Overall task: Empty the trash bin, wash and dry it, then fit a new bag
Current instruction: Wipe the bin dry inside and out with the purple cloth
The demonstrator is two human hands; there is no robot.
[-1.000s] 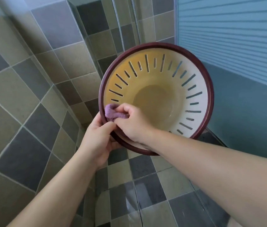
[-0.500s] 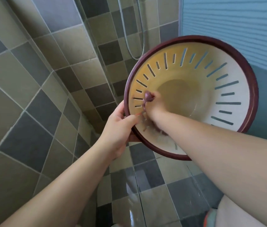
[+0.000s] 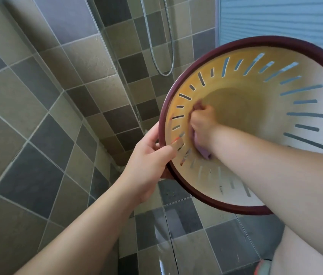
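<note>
Bin: the trash bin (image 3: 287,92) is held up in the air in a tiled shower corner, its mouth tipped toward the camera, nothing inside but the hand and cloth.
Left hand: the left hand (image 3: 146,165) grips the dark red rim, fingers (image 3: 168,150) curled over the edge.
Right hand: the right hand (image 3: 203,121) is deep inside, fingers closed around a purple cloth (image 3: 203,150) pressed against the slotted inner wall.
Done: emptying looks finished.
In hand: wiping the inside; whether washing or drying, I cannot tell.
Left: finishing the wipe, then fitting a new bag; none is in view.
</note>
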